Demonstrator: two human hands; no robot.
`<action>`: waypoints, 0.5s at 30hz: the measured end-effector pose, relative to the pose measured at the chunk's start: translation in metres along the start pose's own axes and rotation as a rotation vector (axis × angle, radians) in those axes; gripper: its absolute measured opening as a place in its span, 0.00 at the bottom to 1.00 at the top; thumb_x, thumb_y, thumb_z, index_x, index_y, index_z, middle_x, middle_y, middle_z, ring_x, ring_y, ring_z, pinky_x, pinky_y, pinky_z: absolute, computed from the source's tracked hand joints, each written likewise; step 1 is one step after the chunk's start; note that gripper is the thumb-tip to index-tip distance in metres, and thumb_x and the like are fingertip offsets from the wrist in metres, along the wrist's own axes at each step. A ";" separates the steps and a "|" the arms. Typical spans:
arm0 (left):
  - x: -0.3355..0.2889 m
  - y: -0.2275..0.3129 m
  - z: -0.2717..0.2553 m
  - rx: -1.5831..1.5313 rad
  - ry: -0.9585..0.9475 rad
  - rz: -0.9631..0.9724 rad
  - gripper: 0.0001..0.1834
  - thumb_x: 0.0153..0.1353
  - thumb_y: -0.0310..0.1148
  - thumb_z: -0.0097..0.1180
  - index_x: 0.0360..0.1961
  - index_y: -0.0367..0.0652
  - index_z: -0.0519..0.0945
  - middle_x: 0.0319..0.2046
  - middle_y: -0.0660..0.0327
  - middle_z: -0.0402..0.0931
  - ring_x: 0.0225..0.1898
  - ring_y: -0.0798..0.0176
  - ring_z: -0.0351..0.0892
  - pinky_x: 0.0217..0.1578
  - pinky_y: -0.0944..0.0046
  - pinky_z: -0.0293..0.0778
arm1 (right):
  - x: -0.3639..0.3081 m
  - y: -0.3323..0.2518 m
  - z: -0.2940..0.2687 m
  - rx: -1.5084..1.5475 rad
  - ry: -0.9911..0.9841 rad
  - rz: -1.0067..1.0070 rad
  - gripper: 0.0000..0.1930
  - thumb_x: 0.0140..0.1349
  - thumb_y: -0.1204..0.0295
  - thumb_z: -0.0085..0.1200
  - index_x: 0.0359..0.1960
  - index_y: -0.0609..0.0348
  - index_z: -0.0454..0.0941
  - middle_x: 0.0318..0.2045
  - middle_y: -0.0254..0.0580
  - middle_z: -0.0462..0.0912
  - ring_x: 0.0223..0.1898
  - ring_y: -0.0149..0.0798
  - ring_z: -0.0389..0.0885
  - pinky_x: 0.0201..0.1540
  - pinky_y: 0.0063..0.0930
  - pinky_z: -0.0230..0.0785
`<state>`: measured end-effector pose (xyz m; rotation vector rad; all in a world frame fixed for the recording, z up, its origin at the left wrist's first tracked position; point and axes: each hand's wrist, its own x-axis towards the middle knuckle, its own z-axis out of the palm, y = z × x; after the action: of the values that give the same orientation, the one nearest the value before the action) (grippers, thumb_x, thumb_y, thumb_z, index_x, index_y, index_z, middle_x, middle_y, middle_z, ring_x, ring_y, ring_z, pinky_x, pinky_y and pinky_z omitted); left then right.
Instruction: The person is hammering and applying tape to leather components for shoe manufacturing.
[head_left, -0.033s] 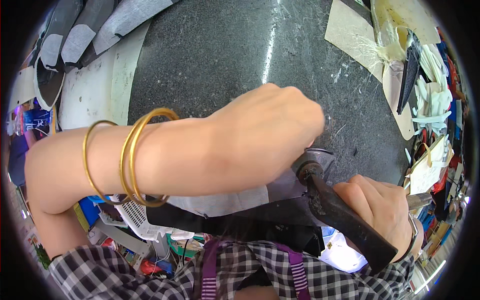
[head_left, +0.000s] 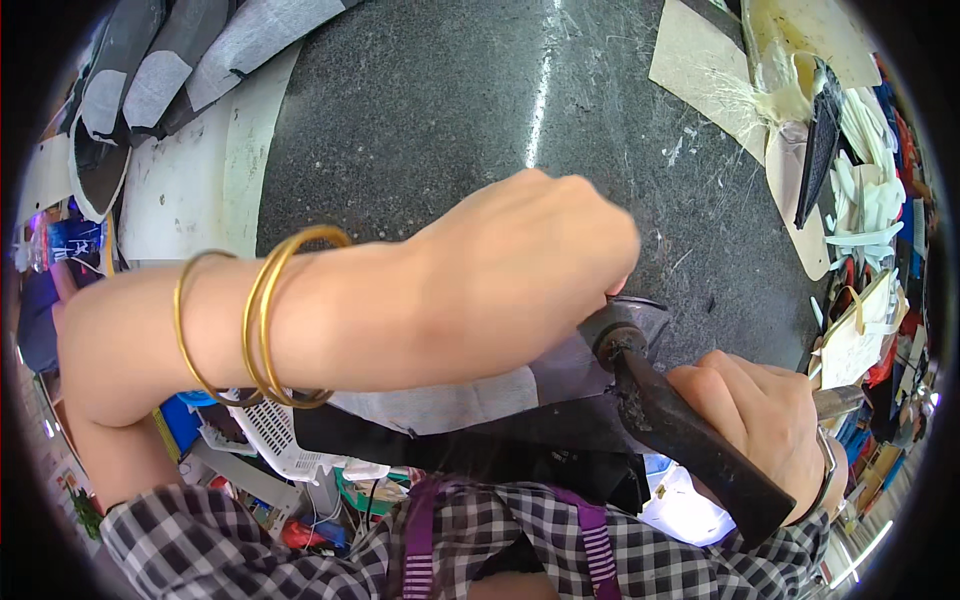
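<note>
Dark speckled stone slab fills the bench ahead of me, with grey and black cut pieces fanned at its far left corner and a tan card sheet at the far right. Beyond that card lies a heap of pale strips and cream tags with a long black piece lying over them; a blue packet shows at the left rim. My left hand crosses my body from the left, forearm level, three gold bangles on the wrist, fingers curled down and pressing a grey sheet at the slab's near edge. My right hand is wrapped tight round a hammer. Its long axis runs from lower right up to the left, head resting on the sheet just beside my left fingertips.
</note>
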<state>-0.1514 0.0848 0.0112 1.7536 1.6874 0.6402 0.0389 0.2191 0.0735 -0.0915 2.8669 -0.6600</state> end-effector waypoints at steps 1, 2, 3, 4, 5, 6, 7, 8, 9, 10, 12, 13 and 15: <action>-0.011 -0.005 0.005 0.010 0.077 0.027 0.04 0.54 0.27 0.60 0.30 0.38 0.80 0.30 0.55 0.79 0.30 0.51 0.80 0.31 0.57 0.74 | 0.004 0.002 0.006 0.029 0.009 -0.028 0.09 0.54 0.66 0.54 0.33 0.54 0.72 0.22 0.34 0.67 0.22 0.33 0.75 0.20 0.29 0.68; -0.024 -0.007 0.010 0.025 0.064 -0.011 0.04 0.54 0.27 0.60 0.30 0.38 0.80 0.30 0.55 0.79 0.30 0.51 0.80 0.31 0.57 0.74 | 0.008 0.004 0.011 0.063 -0.005 -0.051 0.09 0.54 0.66 0.54 0.33 0.54 0.72 0.23 0.35 0.67 0.22 0.34 0.75 0.21 0.30 0.68; -0.004 -0.012 0.018 0.126 0.139 0.171 0.05 0.52 0.27 0.60 0.31 0.39 0.80 0.31 0.59 0.79 0.29 0.56 0.79 0.29 0.60 0.73 | -0.002 0.003 -0.002 0.007 -0.044 0.054 0.09 0.53 0.67 0.54 0.33 0.54 0.72 0.23 0.36 0.67 0.22 0.35 0.76 0.21 0.31 0.68; -0.008 -0.011 0.020 0.280 0.197 0.243 0.07 0.50 0.28 0.61 0.31 0.40 0.81 0.31 0.62 0.79 0.29 0.60 0.78 0.28 0.62 0.72 | -0.002 0.005 -0.004 0.014 -0.034 0.052 0.09 0.53 0.67 0.54 0.33 0.54 0.72 0.23 0.36 0.67 0.22 0.35 0.76 0.21 0.31 0.68; -0.011 -0.013 0.023 0.288 0.187 0.242 0.07 0.50 0.28 0.61 0.31 0.40 0.81 0.31 0.62 0.79 0.29 0.60 0.78 0.28 0.62 0.72 | 0.000 0.009 -0.006 0.080 -0.047 0.017 0.10 0.51 0.72 0.58 0.33 0.59 0.73 0.22 0.38 0.70 0.20 0.40 0.76 0.21 0.34 0.68; -0.014 -0.017 0.027 0.329 0.234 0.302 0.08 0.48 0.28 0.60 0.32 0.41 0.81 0.32 0.65 0.78 0.29 0.63 0.76 0.27 0.64 0.71 | 0.002 0.013 -0.007 0.146 -0.060 -0.018 0.11 0.48 0.76 0.61 0.34 0.64 0.75 0.20 0.41 0.73 0.18 0.45 0.76 0.20 0.37 0.68; -0.015 -0.019 0.029 0.364 0.283 0.365 0.09 0.47 0.28 0.60 0.32 0.42 0.81 0.33 0.67 0.77 0.28 0.66 0.74 0.26 0.66 0.70 | 0.003 0.017 -0.010 0.248 -0.054 0.025 0.10 0.49 0.80 0.61 0.34 0.64 0.76 0.23 0.42 0.76 0.19 0.44 0.77 0.22 0.36 0.69; -0.018 -0.023 0.030 0.365 0.275 0.363 0.09 0.47 0.28 0.60 0.32 0.42 0.81 0.33 0.67 0.77 0.28 0.66 0.74 0.26 0.66 0.70 | 0.005 0.016 -0.008 0.351 0.034 0.116 0.09 0.50 0.81 0.60 0.34 0.64 0.77 0.23 0.43 0.77 0.21 0.43 0.78 0.23 0.34 0.69; -0.021 -0.027 0.031 0.348 0.276 0.374 0.10 0.46 0.29 0.60 0.33 0.41 0.81 0.33 0.66 0.77 0.28 0.66 0.73 0.26 0.66 0.69 | 0.009 0.014 -0.006 0.455 0.120 0.206 0.09 0.51 0.82 0.60 0.35 0.64 0.77 0.24 0.43 0.77 0.22 0.41 0.79 0.24 0.33 0.68; -0.020 -0.028 0.030 0.328 0.286 0.390 0.10 0.46 0.29 0.59 0.33 0.41 0.81 0.34 0.66 0.77 0.28 0.66 0.73 0.26 0.66 0.69 | 0.013 0.014 -0.008 0.323 0.190 0.199 0.09 0.53 0.82 0.60 0.36 0.65 0.77 0.24 0.42 0.78 0.24 0.37 0.80 0.25 0.31 0.68; -0.023 -0.029 0.030 0.328 0.290 0.395 0.10 0.46 0.29 0.60 0.32 0.41 0.81 0.34 0.65 0.77 0.28 0.66 0.72 0.26 0.66 0.69 | 0.022 0.011 -0.010 0.278 0.150 0.190 0.09 0.53 0.82 0.61 0.36 0.65 0.77 0.24 0.44 0.78 0.24 0.39 0.80 0.25 0.32 0.68; -0.018 -0.028 0.029 0.323 0.296 0.425 0.09 0.47 0.29 0.60 0.32 0.41 0.81 0.34 0.65 0.78 0.28 0.66 0.72 0.26 0.67 0.68 | 0.023 0.008 -0.014 0.220 0.119 0.199 0.09 0.53 0.81 0.61 0.35 0.65 0.77 0.24 0.45 0.78 0.24 0.41 0.80 0.25 0.33 0.69; -0.011 -0.026 0.025 0.307 0.292 0.447 0.10 0.47 0.30 0.60 0.33 0.41 0.81 0.35 0.65 0.78 0.29 0.65 0.73 0.26 0.66 0.68 | 0.019 -0.006 -0.014 0.109 0.021 0.262 0.07 0.51 0.80 0.60 0.31 0.61 0.76 0.23 0.48 0.78 0.22 0.51 0.79 0.25 0.37 0.69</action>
<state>-0.1524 0.0714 -0.0244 2.3900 1.6556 0.9059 0.0176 0.2176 0.0850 0.3026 2.7850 -0.7633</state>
